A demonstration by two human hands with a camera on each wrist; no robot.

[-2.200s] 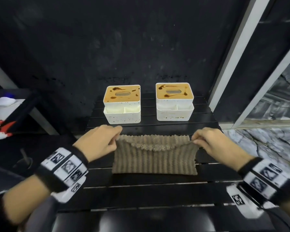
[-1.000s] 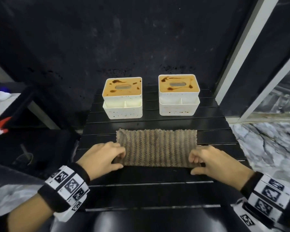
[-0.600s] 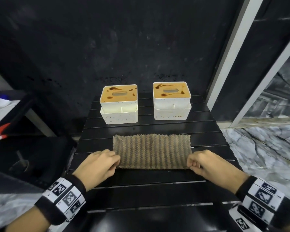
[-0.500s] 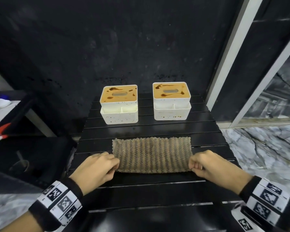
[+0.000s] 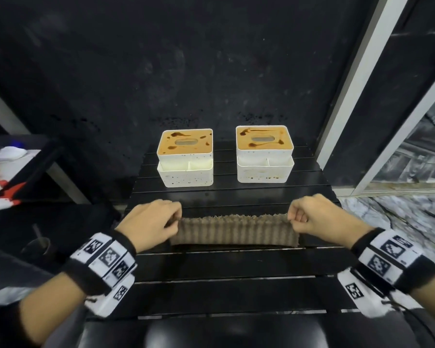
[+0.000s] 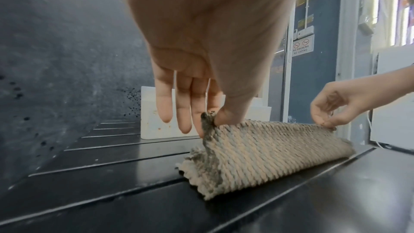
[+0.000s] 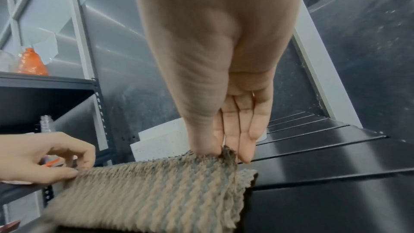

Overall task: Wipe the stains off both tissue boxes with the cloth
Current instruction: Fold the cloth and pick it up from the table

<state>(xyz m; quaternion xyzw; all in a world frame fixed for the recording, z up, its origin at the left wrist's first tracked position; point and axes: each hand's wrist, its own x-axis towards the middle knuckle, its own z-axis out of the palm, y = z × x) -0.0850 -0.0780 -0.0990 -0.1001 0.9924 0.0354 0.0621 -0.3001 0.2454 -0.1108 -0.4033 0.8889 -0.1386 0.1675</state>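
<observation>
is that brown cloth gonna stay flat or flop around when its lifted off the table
Probably floppy: the cloth sags and folds between the left hand and right hand, which pinch its upper corners. Its thick ribbed knit suggests some body and good grip, so slipping seems unlikely. It looks light, lifted by fingertip pinches alone.

Left hand (image 6: 201,42) and right hand (image 6: 340,102) pinch the ribbed cloth's (image 6: 264,155) raised edge off the black slatted table (image 6: 112,201).
</observation>
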